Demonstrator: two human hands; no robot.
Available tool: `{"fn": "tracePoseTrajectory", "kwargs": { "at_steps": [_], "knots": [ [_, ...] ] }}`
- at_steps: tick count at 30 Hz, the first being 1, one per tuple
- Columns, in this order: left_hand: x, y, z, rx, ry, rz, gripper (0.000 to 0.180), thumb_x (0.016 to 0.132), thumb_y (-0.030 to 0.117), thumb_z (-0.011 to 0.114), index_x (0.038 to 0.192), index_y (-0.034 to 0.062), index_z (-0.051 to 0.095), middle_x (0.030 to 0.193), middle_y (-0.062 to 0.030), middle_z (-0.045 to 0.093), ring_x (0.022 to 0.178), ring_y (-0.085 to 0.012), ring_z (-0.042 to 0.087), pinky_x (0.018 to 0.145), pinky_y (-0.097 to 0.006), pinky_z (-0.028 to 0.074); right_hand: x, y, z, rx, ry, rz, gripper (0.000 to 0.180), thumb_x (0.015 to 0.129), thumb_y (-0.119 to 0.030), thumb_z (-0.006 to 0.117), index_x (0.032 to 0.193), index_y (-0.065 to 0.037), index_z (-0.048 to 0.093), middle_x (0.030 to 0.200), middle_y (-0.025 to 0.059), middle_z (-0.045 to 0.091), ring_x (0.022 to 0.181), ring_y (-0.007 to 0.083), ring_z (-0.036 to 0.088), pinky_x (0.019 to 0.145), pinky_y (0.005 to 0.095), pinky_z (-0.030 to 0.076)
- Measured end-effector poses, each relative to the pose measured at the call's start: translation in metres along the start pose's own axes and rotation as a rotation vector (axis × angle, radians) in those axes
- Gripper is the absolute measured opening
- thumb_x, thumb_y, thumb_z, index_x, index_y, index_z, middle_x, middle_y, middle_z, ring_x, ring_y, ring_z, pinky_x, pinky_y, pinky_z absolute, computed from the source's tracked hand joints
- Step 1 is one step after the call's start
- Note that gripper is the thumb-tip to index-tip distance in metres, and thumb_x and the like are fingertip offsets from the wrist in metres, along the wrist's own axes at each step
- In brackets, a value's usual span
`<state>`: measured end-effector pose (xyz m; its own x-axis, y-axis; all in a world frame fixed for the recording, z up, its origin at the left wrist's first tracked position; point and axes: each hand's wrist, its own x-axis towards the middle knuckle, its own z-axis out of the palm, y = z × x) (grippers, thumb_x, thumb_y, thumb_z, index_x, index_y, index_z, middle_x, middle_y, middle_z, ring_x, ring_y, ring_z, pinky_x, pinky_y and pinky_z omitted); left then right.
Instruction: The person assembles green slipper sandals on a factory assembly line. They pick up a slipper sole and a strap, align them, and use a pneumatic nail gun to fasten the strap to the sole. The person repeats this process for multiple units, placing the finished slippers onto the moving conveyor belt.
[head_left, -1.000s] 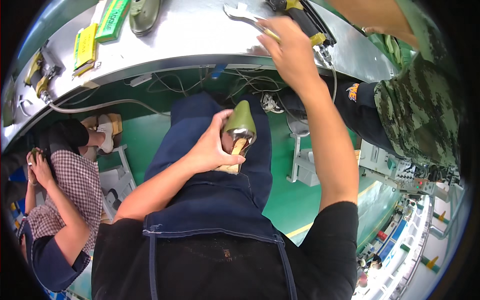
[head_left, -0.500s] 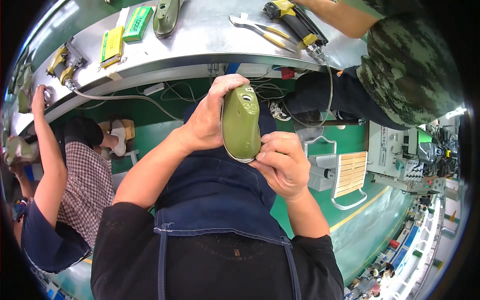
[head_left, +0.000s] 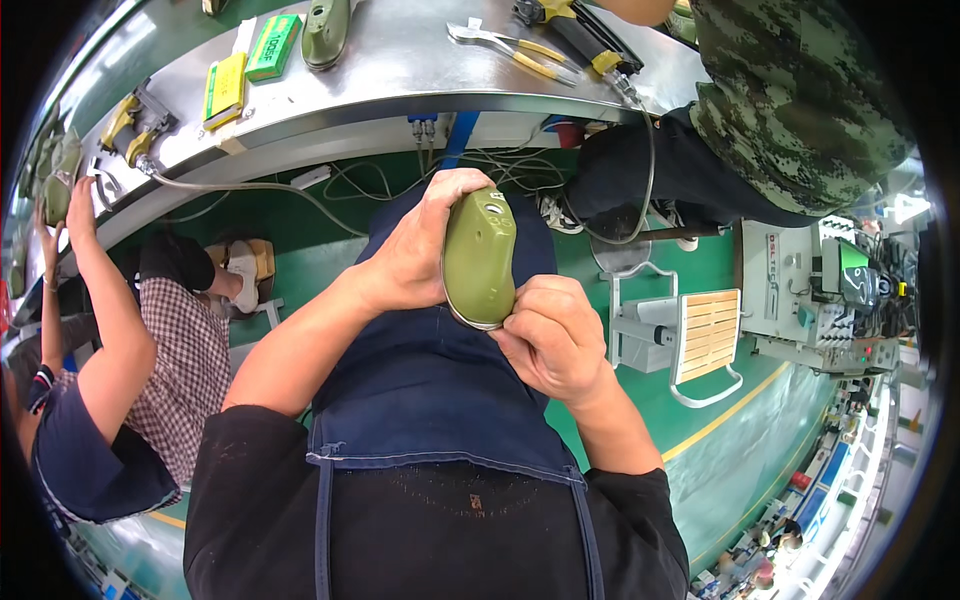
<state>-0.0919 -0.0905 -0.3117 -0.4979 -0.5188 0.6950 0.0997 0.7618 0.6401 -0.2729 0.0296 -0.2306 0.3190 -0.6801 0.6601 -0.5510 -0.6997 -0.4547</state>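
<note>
Left hand (head_left: 420, 245) was wrapped around one side of a green shoe last (head_left: 478, 258), which it held above the dark blue apron (head_left: 420, 400), with the holed end pointing away from the person. Right hand (head_left: 553, 335) had its fingers bent and brought close together at the lower edge, against the metal rim (head_left: 466, 318); whether something thin was between them, I could not tell. As I judged, the work on this piece was in the middle: it was already taken up and firmly held, but the attention to its rim was not yet finished. Its underside was hidden from me, so what was done or left there I could not say. On the bench (head_left: 400, 65) a pair of pliers (head_left: 495, 37) and an air tool (head_left: 590, 47) lay unused, and another green last (head_left: 325, 38) stood near the boxes. About writing, there were pale characters beside the hole of the held last, too small to read well. Print also covered the green box (head_left: 274, 47) and the yellow box (head_left: 225, 92), and dark letters ran along the pale machine (head_left: 785, 262) at right.
</note>
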Motion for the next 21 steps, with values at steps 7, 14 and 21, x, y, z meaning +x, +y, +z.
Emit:
{"fn": "tracePoseTrajectory", "kwargs": {
  "at_steps": [7,14,21],
  "knots": [
    [-0.005,0.010,0.009,-0.049,0.017,-0.127,0.116,0.066,0.011,0.096,0.155,0.0005,0.023,0.141,-0.0214,0.046,0.121,-0.0320,0.056,0.105,-0.042,0.047,-0.014,0.003,0.005,0.037,0.130,0.026,0.035,0.072,0.007,0.087,0.101,-0.001,0.069,0.102,0.0107,0.064,0.089,0.0302,0.068,0.077,0.0385,0.058],
    [-0.008,0.010,0.015,0.002,0.050,-0.094,0.115,0.066,0.011,0.097,0.155,0.0008,0.023,0.141,-0.0215,0.046,0.119,-0.0323,0.056,0.104,-0.042,0.048,-0.026,0.002,0.007,-0.026,0.165,-0.025,0.043,0.073,0.008,0.087,0.112,-0.002,0.072,0.106,0.0096,0.065,0.091,0.0283,0.068,0.081,0.0393,0.061],
    [-0.001,0.018,0.016,0.054,0.058,-0.031,0.113,0.061,0.007,0.098,0.150,0.0013,0.028,0.138,-0.0235,0.049,0.121,-0.0419,0.056,0.103,-0.047,0.049,-0.022,-0.007,-0.003,0.002,0.121,0.032,0.035,0.069,0.004,0.088,0.098,0.000,0.069,0.097,0.0097,0.064,0.087,0.0296,0.067,0.077,0.0397,0.057]
  ]
}}
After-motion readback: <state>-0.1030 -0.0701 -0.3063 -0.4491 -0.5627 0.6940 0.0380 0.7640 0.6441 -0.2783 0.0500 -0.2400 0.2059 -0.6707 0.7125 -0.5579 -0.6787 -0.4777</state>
